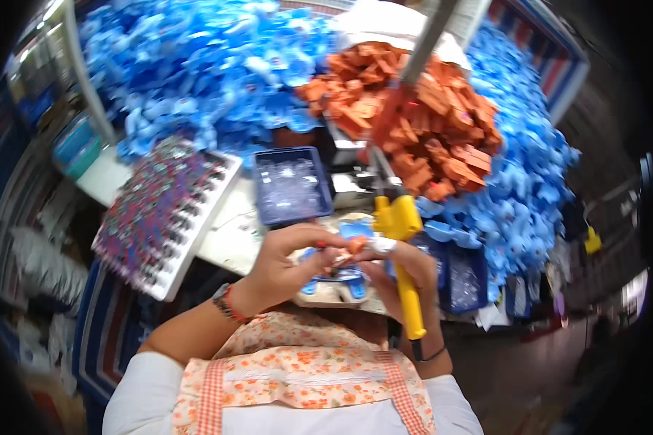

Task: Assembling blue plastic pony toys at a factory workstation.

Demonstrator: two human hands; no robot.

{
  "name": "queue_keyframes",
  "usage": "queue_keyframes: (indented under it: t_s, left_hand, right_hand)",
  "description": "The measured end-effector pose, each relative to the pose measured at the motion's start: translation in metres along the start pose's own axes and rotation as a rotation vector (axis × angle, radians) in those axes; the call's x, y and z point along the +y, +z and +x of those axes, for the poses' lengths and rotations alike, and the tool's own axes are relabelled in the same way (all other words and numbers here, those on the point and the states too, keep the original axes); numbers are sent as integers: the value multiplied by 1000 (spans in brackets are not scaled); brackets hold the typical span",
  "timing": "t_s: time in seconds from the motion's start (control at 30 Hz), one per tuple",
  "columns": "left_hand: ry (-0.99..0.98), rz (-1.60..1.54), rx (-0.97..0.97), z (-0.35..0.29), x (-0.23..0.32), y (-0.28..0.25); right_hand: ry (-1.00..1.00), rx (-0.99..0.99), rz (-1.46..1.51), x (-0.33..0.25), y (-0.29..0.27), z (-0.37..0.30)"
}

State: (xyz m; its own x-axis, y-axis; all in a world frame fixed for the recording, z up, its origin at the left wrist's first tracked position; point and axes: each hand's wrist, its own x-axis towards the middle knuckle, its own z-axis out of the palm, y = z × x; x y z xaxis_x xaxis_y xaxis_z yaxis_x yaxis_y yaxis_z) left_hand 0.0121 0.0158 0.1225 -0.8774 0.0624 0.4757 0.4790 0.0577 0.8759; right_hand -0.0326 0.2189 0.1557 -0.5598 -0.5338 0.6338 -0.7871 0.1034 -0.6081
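Note:
My left hand (286, 257) and my right hand (412, 272) meet over a pale work fixture (326, 293). Between their fingertips is a small orange piece (356, 245), pinched from both sides and partly covered by the fingers. A white wrap (382, 246) shows on one finger of the right hand. Blue plastic parts (353, 286) sit on the fixture just below the hands. A yellow handle (409, 290) slants down in front of my right hand and hides part of it; its yellow head (397, 217) is beside a metal tool.
A blue bin (259, 181) of small clear pieces stands behind the hands, another blue bin (466, 279) at right. A white tray (189, 264) of red and purple parts lies left. Heaps of blue parts (196, 72) and orange parts (435, 116) rise behind. A metal bar (429, 40) crosses above.

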Motion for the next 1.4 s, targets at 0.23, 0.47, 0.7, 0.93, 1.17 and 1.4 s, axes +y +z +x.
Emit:
queue_keyframes:
  t_s: [0.23,0.47,0.7,0.93,1.17,1.4]
  left_hand:
    - [-245,-392,82,-2,-2,14]
    - [-316,-471,40,-4,-9,6]
    - [-253,-382,88,-10,-4,9]
    - [-187,-452,151,-19,-12,5]
    - [-225,-391,92,-19,-6,9]
    - [-170,-215,124,-20,-4,11]
  right_hand:
    - [-138,177,200,21,20,-1]
    - [-70,122,266,2,12,2]
    - [-92,175,290,5,16,0]
    - [-123,184,306,5,22,-2]
    - [-128,187,268,8,20,-3]
    - [-125,168,247,12,21,-1]
